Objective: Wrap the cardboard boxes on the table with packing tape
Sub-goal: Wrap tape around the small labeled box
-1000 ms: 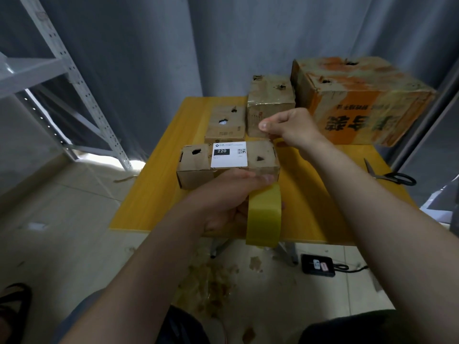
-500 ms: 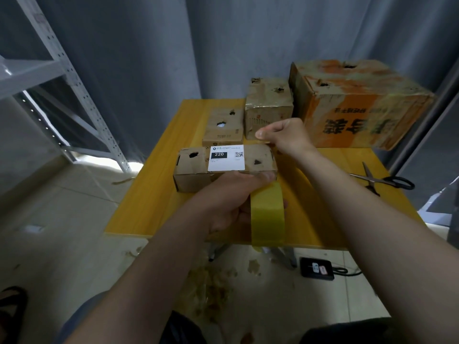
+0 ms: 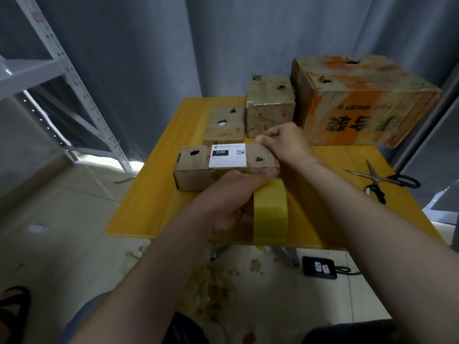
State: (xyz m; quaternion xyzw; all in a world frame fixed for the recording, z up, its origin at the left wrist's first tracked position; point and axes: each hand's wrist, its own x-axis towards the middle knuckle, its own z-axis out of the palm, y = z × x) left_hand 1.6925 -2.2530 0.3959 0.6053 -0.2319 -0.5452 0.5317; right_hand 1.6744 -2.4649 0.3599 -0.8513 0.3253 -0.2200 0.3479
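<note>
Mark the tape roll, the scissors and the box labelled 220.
tape roll (image 3: 270,214): head view, yellow outer face.
scissors (image 3: 378,179): head view, pivot where the blades cross.
box labelled 220 (image 3: 192,179): head view, front face, left end.

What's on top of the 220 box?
A white label, two torn holes, and the right hand at its far right edge. Anything beneath that hand is hidden.

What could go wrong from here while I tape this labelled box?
1. The tape strip pinched in the right hand may wrinkle before it lands on the labelled box.
2. Pulling the tape roll with the left hand could drag the box toward the table edge.
3. The scissors lie off to the right, so cutting costs one grip.
</note>
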